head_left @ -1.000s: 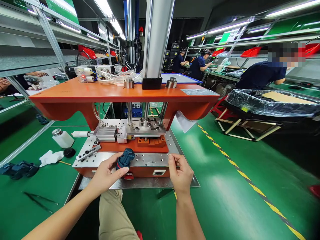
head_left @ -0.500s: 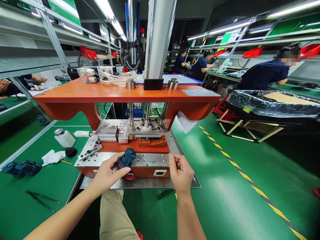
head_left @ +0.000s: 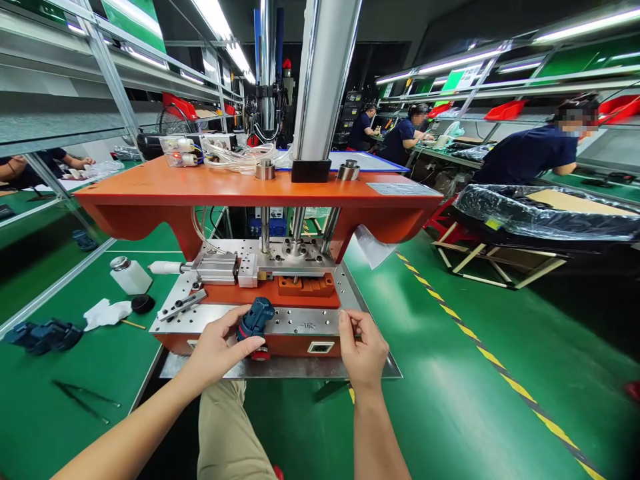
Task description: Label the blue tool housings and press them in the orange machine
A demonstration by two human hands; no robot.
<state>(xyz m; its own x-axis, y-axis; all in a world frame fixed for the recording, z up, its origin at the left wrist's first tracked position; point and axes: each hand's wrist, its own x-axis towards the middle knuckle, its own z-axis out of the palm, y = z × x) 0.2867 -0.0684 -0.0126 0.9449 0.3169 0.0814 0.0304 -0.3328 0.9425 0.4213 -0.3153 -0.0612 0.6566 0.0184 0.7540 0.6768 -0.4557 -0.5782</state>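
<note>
A dark blue part with a red ring (head_left: 257, 316) is held between the thumb and fingers of my left hand (head_left: 219, 347), over the front edge of the press base. My right hand (head_left: 364, 343) is closed beside the right end of the steel front plate (head_left: 305, 321); its fingertips are pressed together, and what they hold, if anything, is too small to name. Behind the hands, an orange block (head_left: 306, 285) sits under the press's steel plate. A silver clamp cylinder (head_left: 216, 268) lies to its left.
On the green bench at left are a white bottle (head_left: 130, 275), a black cap (head_left: 143, 304), white tissue (head_left: 106, 313), blue parts (head_left: 44, 336) and tweezers (head_left: 86, 400). An orange press top (head_left: 260, 189) spans above. People sit at right and far left.
The view has shifted very slightly. Both hands keep nearly the same pose, and the blue part is still in my left hand.
</note>
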